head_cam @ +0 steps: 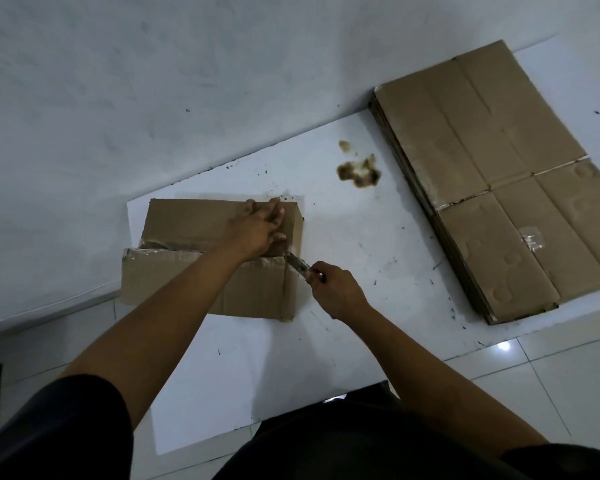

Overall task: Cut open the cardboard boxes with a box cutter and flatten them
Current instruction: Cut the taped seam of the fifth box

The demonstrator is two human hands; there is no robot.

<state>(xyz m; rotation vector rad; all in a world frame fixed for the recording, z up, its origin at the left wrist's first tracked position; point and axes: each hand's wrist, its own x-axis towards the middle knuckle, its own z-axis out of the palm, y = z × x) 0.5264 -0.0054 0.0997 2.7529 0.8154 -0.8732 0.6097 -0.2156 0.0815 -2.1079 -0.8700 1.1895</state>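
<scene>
A brown cardboard box (187,223) stands on a white sheet (250,368) on the floor, its taped top seam partly split on the left. My left hand (257,230) presses flat on the box's top right flap, fingers spread. My right hand (336,289) grips a box cutter (300,265) by the handle. The blade points up and left and meets the box's right end at the top seam.
A stack of flattened cardboard boxes (499,174) lies on the sheet at the right. A brown stain (359,171) marks the sheet between box and stack. A grey wall (153,81) rises behind. White floor tiles (551,382) run along the near side, by my dark-clothed legs.
</scene>
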